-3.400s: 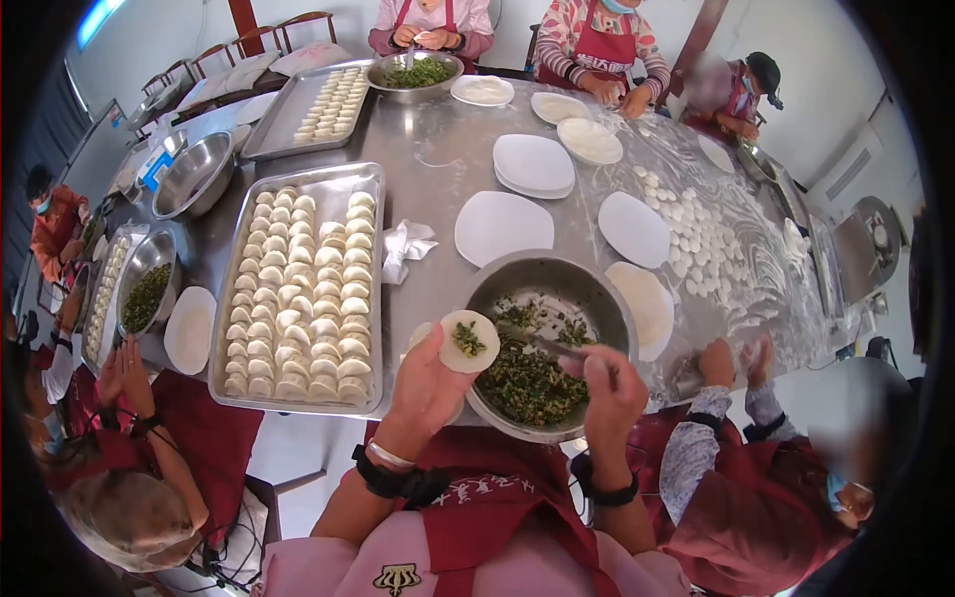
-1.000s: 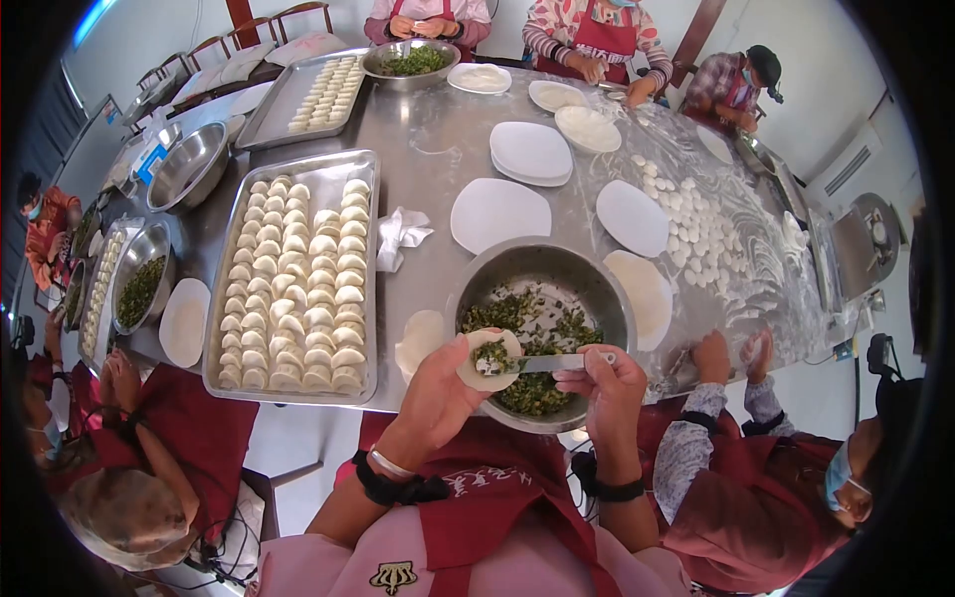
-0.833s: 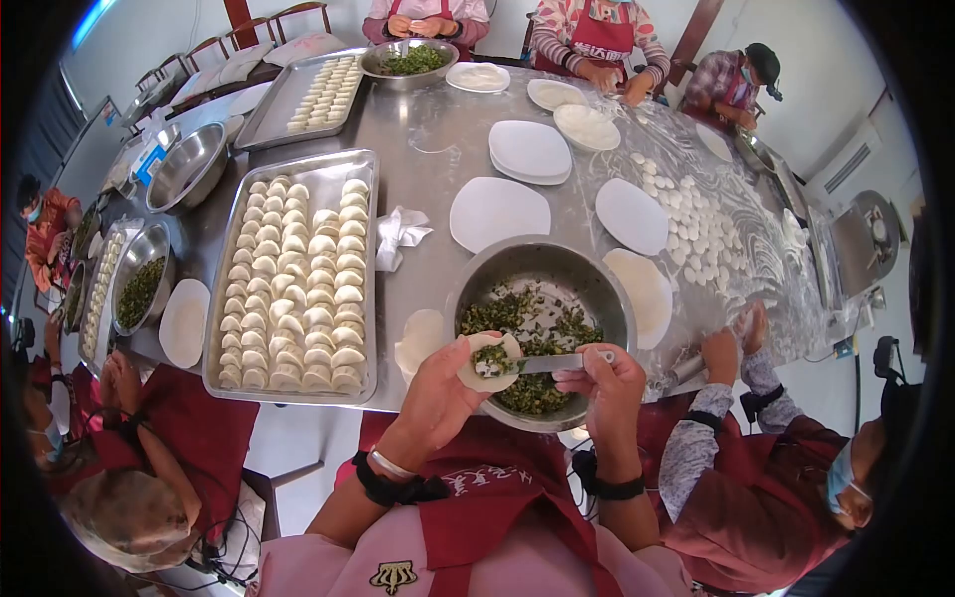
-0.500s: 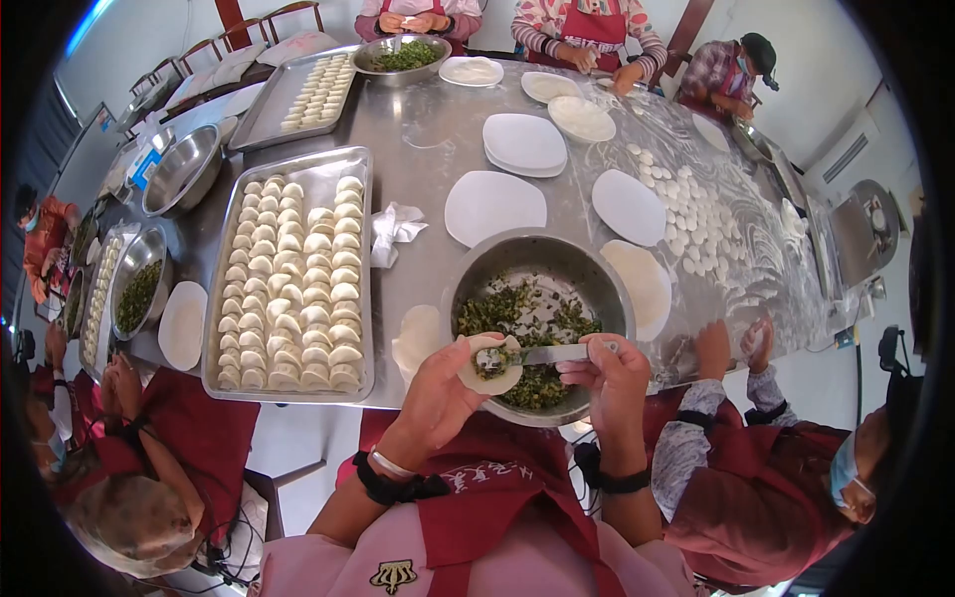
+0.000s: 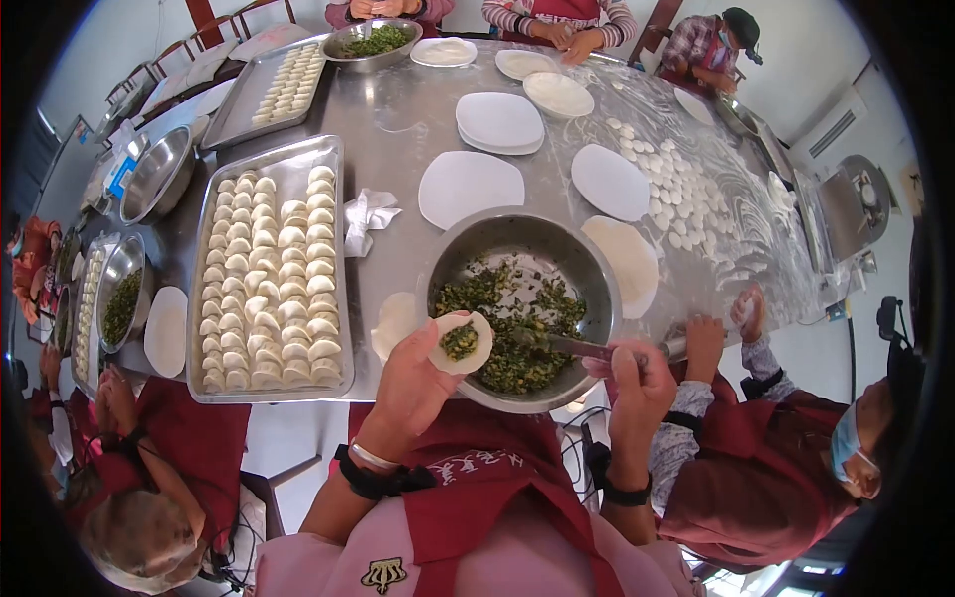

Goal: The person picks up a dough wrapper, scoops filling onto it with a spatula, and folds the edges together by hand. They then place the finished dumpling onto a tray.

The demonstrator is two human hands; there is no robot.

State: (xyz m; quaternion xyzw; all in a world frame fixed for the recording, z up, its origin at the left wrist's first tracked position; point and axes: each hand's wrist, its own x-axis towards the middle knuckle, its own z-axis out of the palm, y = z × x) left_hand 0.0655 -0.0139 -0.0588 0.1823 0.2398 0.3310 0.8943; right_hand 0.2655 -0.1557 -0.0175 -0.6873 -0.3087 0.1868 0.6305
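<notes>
My left hand (image 5: 410,370) holds a round dumpling wrapper (image 5: 482,351) at the near left rim of a steel bowl (image 5: 602,289). A mound of chopped green filling (image 5: 459,342) sits in the middle of the wrapper, which is unfolded. My right hand (image 5: 637,373) grips the handle of a metal spoon (image 5: 580,346) over the bowl's right side. The spoon's tip is down in the loose green filling (image 5: 522,363) and partly hidden by it. A pale round sheet (image 5: 391,323) lies on the table behind my left hand.
Left of the bowl, a metal tray (image 5: 341,199) carries rows of folded dumplings (image 5: 267,289); a crumpled white cloth (image 5: 370,219) lies beside it. White plates (image 5: 471,189) stand beyond the bowl. Flattened dough pieces (image 5: 686,199) cover the floured right side. A co-worker's hand (image 5: 705,343) is close on the right.
The spoon has moved from the wrapper into the filling in the bowl, leaving filling on the wrapper. My hands have parted slightly. The whole view has shifted.
</notes>
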